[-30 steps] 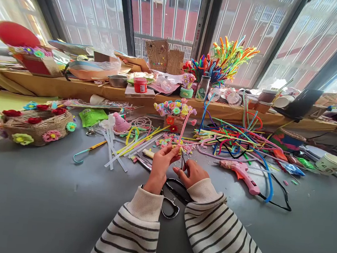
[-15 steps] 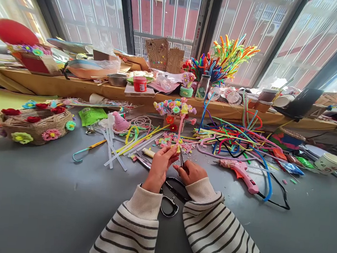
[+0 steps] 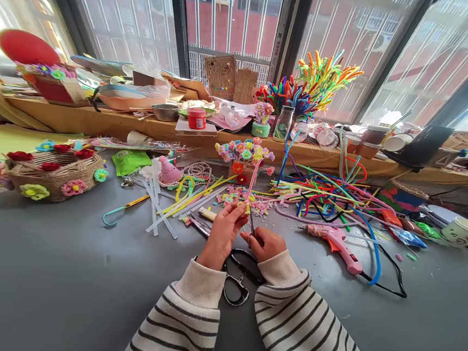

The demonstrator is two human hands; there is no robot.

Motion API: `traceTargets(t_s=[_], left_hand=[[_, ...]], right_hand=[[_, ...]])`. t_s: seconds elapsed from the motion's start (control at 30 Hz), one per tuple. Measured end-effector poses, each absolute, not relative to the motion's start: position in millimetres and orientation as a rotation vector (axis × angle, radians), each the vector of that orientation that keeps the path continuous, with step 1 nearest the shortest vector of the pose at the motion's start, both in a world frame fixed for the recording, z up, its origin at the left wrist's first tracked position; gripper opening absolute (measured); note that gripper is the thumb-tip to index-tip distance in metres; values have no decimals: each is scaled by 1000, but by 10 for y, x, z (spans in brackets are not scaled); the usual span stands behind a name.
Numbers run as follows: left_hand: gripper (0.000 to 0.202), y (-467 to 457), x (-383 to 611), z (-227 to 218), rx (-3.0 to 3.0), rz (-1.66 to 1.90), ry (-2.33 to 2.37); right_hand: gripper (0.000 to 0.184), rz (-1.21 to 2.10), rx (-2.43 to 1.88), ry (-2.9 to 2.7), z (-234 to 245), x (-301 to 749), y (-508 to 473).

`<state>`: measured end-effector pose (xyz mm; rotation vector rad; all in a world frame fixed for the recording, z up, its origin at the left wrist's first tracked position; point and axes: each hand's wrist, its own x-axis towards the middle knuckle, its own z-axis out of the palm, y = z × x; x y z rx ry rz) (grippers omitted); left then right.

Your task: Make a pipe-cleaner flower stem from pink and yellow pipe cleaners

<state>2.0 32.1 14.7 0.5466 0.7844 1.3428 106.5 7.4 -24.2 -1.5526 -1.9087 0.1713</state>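
Note:
My left hand (image 3: pixel 226 225) pinches a pink pipe cleaner (image 3: pixel 254 177) that stands up from the fingertips. A small yellow fuzzy piece (image 3: pixel 248 208) shows at the same fingertips. My right hand (image 3: pixel 267 244) is closed on small scissors (image 3: pixel 252 221), their thin dark blades pointing up towards the yellow piece. Whether the blades touch it I cannot make out. Below both hands, large black-handled scissors (image 3: pixel 236 296) lie on the grey table, partly covered by my left hand and wrist.
A pink glue gun (image 3: pixel 341 245) lies to the right, near a heap of coloured pipe cleaners (image 3: pixel 318 191). Clear glue sticks (image 3: pixel 154 204) and a crochet hook (image 3: pixel 126 210) lie left. A woven basket (image 3: pixel 54 173) with flowers stands far left; a flower-filled pot (image 3: pixel 242 172) stands behind my hands.
The view has shifted slightly, so the table things appear a little lower and to the right. Both hands keep their grips, and the pink pipe cleaner leans slightly more to the right.

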Motion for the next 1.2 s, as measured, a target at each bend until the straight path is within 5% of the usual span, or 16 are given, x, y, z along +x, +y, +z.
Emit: traceTargets(t_s=[1.2], left_hand=[[28,324,40,127,732,1434,895]], right_hand=[[38,144,-1562,-1972,-164,1191,61]])
